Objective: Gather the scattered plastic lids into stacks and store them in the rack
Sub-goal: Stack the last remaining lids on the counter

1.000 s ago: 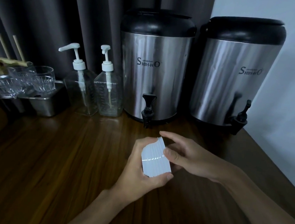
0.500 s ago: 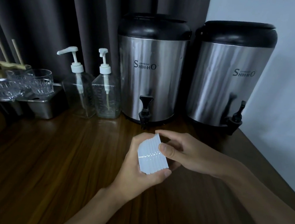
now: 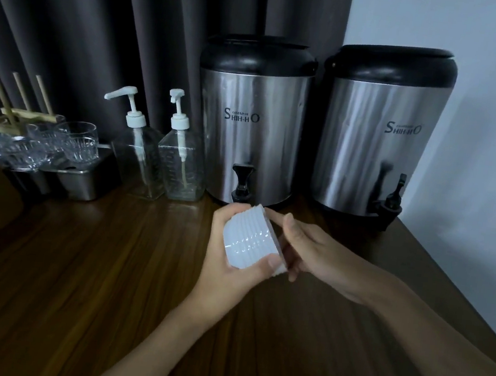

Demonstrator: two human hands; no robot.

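A stack of white plastic lids, held on its side above the wooden counter, sits in my left hand; the thumb lies under the stack and the fingers wrap round its far side. My right hand is at the stack's right end, thumb above it and fingers curled against its end face. No loose lids show on the counter. A wooden peg rack stands at the far left, over the glasses.
Two steel drink dispensers with black taps stand at the back against a dark curtain. Two clear pump bottles stand left of them. Glass cups sit on steel containers at far left. The counter's right edge runs diagonally by the wall.
My right thumb has lifted off the stack's top edge and the hand sits lower at the stack's end. The view has tilted up slightly; the stack stays in my left hand.
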